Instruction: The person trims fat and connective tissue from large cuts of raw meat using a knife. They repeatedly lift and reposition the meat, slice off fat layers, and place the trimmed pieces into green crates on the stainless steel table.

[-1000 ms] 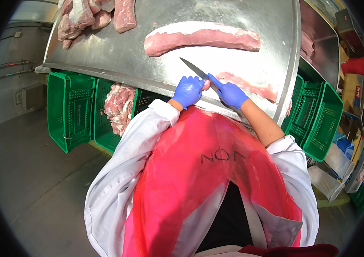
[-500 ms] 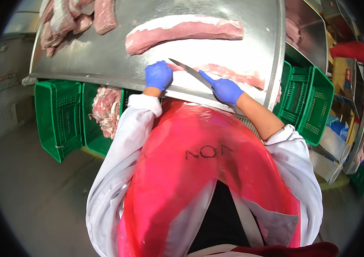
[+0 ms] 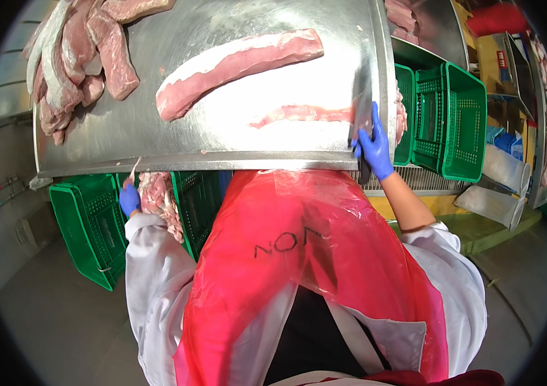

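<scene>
My left hand (image 3: 130, 198), in a blue glove, is below the front edge of the steel table (image 3: 125, 145) and pinches a small pale meat scrap (image 3: 134, 170). It hovers over a green crate (image 3: 87, 222) that holds a heap of meat trimmings (image 3: 157, 196). At the table's right front corner my right hand (image 3: 373, 147), also gloved, grips a knife (image 3: 361, 106) with the blade pointing away from me. A long pork loin (image 3: 235, 64) lies across the table. Nearer to me lies a thin pink strip (image 3: 299, 114).
A pile of meat cuts (image 3: 74, 58) sits at the table's far left. Green crates (image 3: 456, 119) stand to the right of the table, one with meat showing at its edge. I wear a red plastic apron (image 3: 299, 257) over white sleeves. A second steel surface (image 3: 434, 26) with meat is at the far right.
My left hand left the tabletop and dropped left below the edge with a scrap. The right hand carried the knife from the thin strip to the table's right corner.
</scene>
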Demonstrator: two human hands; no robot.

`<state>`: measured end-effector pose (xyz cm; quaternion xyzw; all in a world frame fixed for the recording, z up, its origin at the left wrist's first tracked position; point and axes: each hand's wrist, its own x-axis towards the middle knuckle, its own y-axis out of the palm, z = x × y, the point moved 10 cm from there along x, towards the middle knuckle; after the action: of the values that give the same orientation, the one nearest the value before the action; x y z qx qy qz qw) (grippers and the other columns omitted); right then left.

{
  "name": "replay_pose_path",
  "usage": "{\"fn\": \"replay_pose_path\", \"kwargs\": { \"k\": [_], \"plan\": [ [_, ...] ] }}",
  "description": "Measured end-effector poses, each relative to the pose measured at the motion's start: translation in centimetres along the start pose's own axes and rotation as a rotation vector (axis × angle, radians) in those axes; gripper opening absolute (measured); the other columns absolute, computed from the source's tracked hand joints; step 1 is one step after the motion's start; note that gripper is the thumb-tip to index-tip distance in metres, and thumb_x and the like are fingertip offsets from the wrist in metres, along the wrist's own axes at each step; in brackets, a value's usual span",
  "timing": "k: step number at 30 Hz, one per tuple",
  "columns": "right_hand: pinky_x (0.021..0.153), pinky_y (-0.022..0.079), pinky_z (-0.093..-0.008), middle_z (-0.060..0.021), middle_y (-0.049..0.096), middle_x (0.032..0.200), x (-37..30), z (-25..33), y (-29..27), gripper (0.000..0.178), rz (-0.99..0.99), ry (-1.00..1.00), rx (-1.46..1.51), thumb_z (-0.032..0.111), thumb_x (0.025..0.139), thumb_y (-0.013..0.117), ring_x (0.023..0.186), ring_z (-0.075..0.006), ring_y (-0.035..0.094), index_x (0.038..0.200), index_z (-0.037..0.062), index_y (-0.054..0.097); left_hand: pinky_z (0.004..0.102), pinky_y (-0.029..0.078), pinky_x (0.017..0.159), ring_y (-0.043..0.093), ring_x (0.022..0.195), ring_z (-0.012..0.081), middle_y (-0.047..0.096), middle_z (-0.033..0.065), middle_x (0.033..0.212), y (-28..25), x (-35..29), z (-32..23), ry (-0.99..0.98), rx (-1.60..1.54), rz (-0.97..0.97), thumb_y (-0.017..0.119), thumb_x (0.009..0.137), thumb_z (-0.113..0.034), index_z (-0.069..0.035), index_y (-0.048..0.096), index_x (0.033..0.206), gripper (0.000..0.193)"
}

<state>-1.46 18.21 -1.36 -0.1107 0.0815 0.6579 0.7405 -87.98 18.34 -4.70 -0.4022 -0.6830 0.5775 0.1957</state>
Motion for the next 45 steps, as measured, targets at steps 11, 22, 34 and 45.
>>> {"fn": "replay_pose_path", "kwargs": {
  "k": [11,22,34,45],
  "plan": [
    [0.057,0.050,-0.0251,-0.0088,0.059,0.087,11.3,10.6,-6.2,0.073,-0.311,-0.525,0.697,0.003,0.097,0.058,0.065,-0.0154,0.057,0.159,0.0125,0.020,0.0454,0.051,0.090,0.066,0.105,0.0407,0.066,0.0282,0.117,-0.2,4.6,-26.5,0.445,0.093,-0.083,0.070,0.088,-0.035,0.007,0.060,0.121,0.055],
    [0.044,0.042,-0.0210,-0.0015,0.056,0.074,3.4,27.6,-17.4,0.077,-0.139,-0.654,0.226,0.019,0.099,0.063,0.049,-0.0094,0.051,0.162,0.0167,0.020,0.0446,0.046,0.102,0.060,0.118,0.0392,0.061,0.0244,0.126,7.8,-2.0,-55.2,1.128,0.109,0.083,0.076,0.084,-0.043,0.002,0.058,0.130,0.067],
    [0.062,0.055,-0.0291,-0.0111,0.072,0.102,9.0,5.0,-4.5,0.075,-0.223,-0.107,-0.114,0.009,0.094,0.056,0.067,-0.0101,0.063,0.161,0.0273,0.027,0.0481,0.045,0.105,0.056,0.123,0.0444,0.060,0.0282,0.131,13.6,-4.2,-52.3,1.025,0.253,0.321,0.072,0.077,-0.066,0.002,0.054,0.135,0.092],
    [0.062,0.057,-0.0364,-0.0103,0.066,0.067,20.6,4.9,4.7,0.072,-0.019,-0.039,-0.458,0.015,0.096,0.052,0.053,-0.0201,0.063,0.161,0.0315,0.024,0.0509,0.049,0.090,0.063,0.101,0.0437,0.068,0.0243,0.109,12.2,-7.7,-51.5,1.120,0.204,0.152,0.075,0.073,-0.063,-0.002,0.065,0.117,0.076]
  ]
}}
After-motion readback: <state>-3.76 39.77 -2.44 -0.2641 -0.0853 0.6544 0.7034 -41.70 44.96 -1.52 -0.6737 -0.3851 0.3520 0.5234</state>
